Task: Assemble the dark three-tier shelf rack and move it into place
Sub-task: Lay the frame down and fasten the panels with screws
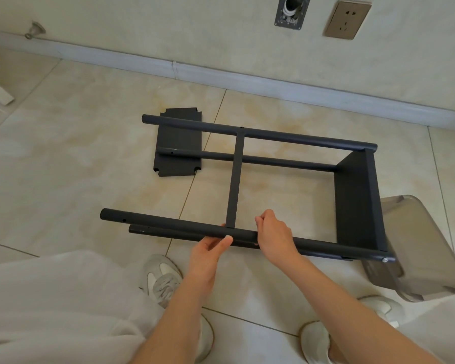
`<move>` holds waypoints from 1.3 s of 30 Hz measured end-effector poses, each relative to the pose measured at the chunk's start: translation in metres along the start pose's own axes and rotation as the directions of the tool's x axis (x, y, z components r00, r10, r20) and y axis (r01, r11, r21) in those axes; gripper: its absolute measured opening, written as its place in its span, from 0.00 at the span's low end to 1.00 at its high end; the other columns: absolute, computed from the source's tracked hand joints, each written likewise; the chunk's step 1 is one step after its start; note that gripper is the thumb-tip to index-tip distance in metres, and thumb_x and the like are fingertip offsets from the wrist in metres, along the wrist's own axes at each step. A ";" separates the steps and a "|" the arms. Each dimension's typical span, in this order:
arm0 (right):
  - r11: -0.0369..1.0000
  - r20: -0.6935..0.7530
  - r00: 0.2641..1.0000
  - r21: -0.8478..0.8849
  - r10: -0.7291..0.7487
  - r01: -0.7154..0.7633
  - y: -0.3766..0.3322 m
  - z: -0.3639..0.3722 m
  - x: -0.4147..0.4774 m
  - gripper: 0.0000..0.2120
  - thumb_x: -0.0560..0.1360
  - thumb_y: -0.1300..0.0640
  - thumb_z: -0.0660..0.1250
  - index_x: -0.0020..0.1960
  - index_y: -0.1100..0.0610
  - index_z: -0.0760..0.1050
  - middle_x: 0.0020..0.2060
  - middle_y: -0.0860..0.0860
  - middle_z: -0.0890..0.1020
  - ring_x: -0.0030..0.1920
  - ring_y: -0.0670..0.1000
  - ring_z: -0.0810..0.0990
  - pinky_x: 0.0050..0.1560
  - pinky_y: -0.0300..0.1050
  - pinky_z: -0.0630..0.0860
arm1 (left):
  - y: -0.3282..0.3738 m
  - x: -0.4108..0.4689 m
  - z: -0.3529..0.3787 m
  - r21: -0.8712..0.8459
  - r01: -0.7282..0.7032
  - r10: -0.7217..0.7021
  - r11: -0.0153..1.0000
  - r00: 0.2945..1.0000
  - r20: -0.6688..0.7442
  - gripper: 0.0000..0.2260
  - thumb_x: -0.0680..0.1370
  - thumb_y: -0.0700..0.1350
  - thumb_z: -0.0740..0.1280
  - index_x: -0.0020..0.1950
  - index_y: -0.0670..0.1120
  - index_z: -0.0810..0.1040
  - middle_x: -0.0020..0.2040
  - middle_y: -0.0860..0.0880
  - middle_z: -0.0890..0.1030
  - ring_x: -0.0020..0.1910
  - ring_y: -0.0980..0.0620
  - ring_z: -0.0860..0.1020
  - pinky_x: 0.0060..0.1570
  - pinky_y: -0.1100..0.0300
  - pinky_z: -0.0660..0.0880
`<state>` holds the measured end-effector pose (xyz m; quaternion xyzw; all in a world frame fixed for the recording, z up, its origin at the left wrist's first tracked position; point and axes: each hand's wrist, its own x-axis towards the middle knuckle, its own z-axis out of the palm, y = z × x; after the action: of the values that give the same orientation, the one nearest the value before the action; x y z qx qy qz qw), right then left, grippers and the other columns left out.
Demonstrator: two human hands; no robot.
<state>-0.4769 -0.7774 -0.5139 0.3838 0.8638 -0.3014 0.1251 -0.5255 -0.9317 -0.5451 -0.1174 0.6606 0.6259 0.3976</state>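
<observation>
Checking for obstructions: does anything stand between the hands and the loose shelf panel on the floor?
Yes. The half-built rack lies on its side between them: the left hand and right hand are at its near pole, and its two far poles cross over the loose shelf panel.

Bare forearms (184,308), loose pale grey trousers (58,298), and white sneakers (163,278) with grey mesh panels and laces
</observation>
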 end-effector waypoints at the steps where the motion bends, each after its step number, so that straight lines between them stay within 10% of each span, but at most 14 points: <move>1: 1.000 0.000 1.000 -0.019 -0.002 0.002 0.000 0.001 0.000 0.09 0.85 0.52 0.49 0.49 0.54 0.62 0.32 0.47 0.72 0.35 0.51 0.72 0.47 0.48 0.65 | -0.001 0.001 -0.001 0.013 0.000 0.000 1.000 1.000 -0.013 0.11 0.76 0.47 0.74 0.57 0.50 0.82 0.52 0.53 0.86 0.59 0.55 0.80 0.61 0.60 0.68; 13: 0.992 0.011 1.000 -0.125 0.016 -0.015 -0.006 0.007 0.008 0.05 0.85 0.53 0.53 0.51 0.53 0.63 0.35 0.47 0.75 0.36 0.52 0.72 0.47 0.49 0.61 | 0.002 0.000 0.006 0.095 -0.004 0.023 0.995 0.979 -0.201 0.10 0.71 0.48 0.79 0.49 0.52 0.83 0.41 0.60 0.86 0.45 0.63 0.82 0.43 0.69 0.69; 17: 0.992 0.051 0.998 -0.123 0.033 -0.026 -0.003 0.006 0.013 0.05 0.84 0.56 0.54 0.50 0.55 0.62 0.32 0.46 0.70 0.36 0.53 0.70 0.46 0.49 0.60 | 0.005 -0.003 0.009 0.387 0.013 0.140 0.922 0.921 -0.363 0.21 0.66 0.57 0.81 0.44 0.48 0.75 0.40 0.50 0.79 0.38 0.55 0.75 0.36 0.63 0.67; 22: 0.990 0.106 0.994 -0.141 0.007 0.008 -0.003 0.010 0.011 0.04 0.81 0.63 0.57 0.51 0.55 0.63 0.32 0.46 0.68 0.38 0.54 0.69 0.47 0.49 0.60 | 0.013 -0.009 0.008 0.804 -0.061 0.543 0.591 0.767 -0.342 0.30 0.60 0.60 0.82 0.44 0.47 0.67 0.43 0.51 0.68 0.38 0.50 0.68 0.37 0.56 0.69; 27: 0.983 0.129 0.991 -0.175 -0.027 0.050 -0.001 0.006 0.012 0.07 0.78 0.66 0.59 0.53 0.57 0.67 0.34 0.47 0.67 0.40 0.54 0.70 0.47 0.49 0.60 | 0.026 -0.001 0.001 0.961 -0.149 0.671 0.231 0.740 -0.047 0.40 0.61 0.60 0.82 0.68 0.48 0.73 0.63 0.43 0.73 0.61 0.40 0.70 0.57 0.46 0.69; 34: 0.998 0.179 0.983 -0.064 0.029 -0.018 -0.004 -0.002 0.014 0.03 0.82 0.59 0.58 0.50 0.55 0.64 0.37 0.49 0.73 0.42 0.55 0.70 0.50 0.52 0.62 | 0.066 0.036 -0.017 0.832 -0.424 0.384 -0.358 0.746 0.545 0.53 0.70 0.70 0.70 0.79 0.62 0.34 0.82 0.55 0.39 0.80 0.46 0.35 0.77 0.45 0.39; 39: 0.998 0.259 0.965 0.041 0.042 -0.055 -0.005 -0.016 0.017 0.10 0.83 0.51 0.59 0.48 0.56 0.69 0.45 0.54 0.77 0.48 0.56 0.73 0.55 0.52 0.67 | 0.089 0.061 -0.014 0.575 -0.567 0.108 -0.590 0.651 0.752 0.47 0.74 0.74 0.59 0.79 0.59 0.31 0.79 0.56 0.30 0.77 0.51 0.27 0.77 0.49 0.33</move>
<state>-0.4920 -0.7604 -0.5066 0.3652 0.8230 -0.3665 0.2346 -0.6288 -0.9072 -0.5222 0.6169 0.7739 -0.0872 0.1138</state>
